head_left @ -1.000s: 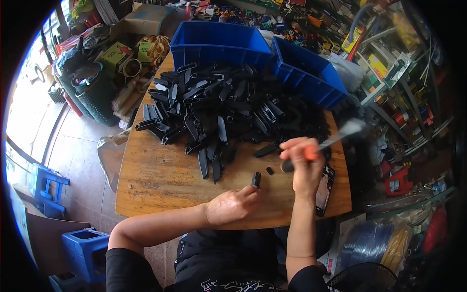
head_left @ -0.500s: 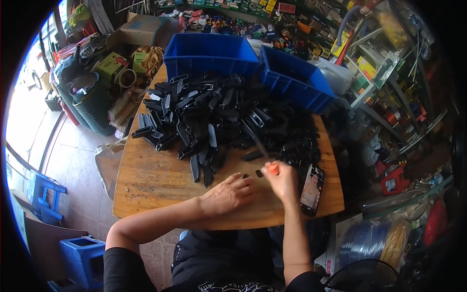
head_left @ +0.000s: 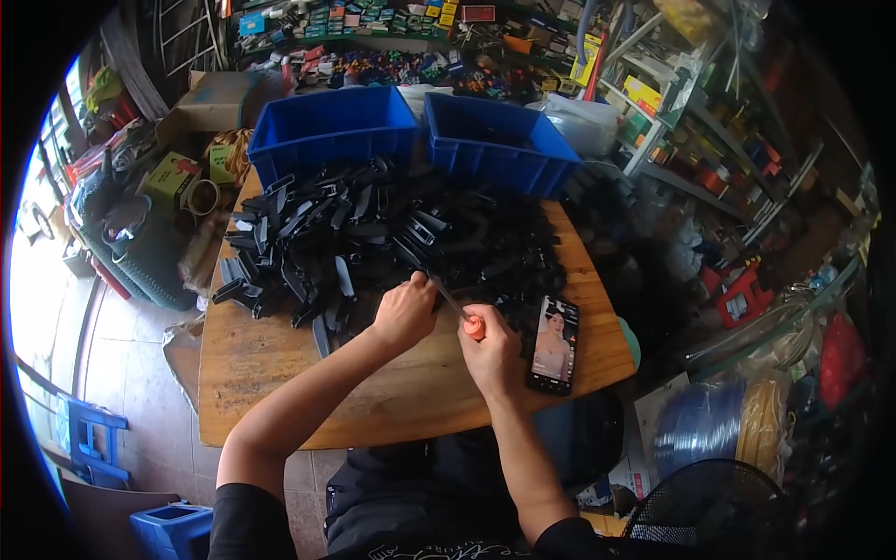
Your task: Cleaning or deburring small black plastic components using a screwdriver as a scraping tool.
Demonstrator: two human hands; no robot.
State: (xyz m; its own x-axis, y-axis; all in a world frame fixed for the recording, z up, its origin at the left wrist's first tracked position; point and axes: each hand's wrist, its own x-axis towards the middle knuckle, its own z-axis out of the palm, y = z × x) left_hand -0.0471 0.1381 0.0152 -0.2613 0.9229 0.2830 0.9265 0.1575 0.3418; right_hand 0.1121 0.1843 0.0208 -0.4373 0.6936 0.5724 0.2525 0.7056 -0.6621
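Observation:
My right hand is closed round the orange-red handle of a tool with a thin metal shaft. The shaft slants up and left toward my left hand. At the near edge of the pile of black plastic parts, my left hand is closed, its fingertips pressed together beside the shaft's far end. What those fingers hold, if anything, is hidden. The black parts are long and narrow, heaped across the wooden table. The kind of tool is not plain from its tip, which I cannot make out.
Two blue plastic bins stand behind the pile. A phone with a lit screen lies right of my right hand. Blue stools stand on the floor at left. Crowded shelves fill the right side, with wrapped coils below.
My left hand has lifted from the tabletop and moved forward to the pile, its fingers now closed. My right hand has brought the tool in close to it. The whole view has shifted.

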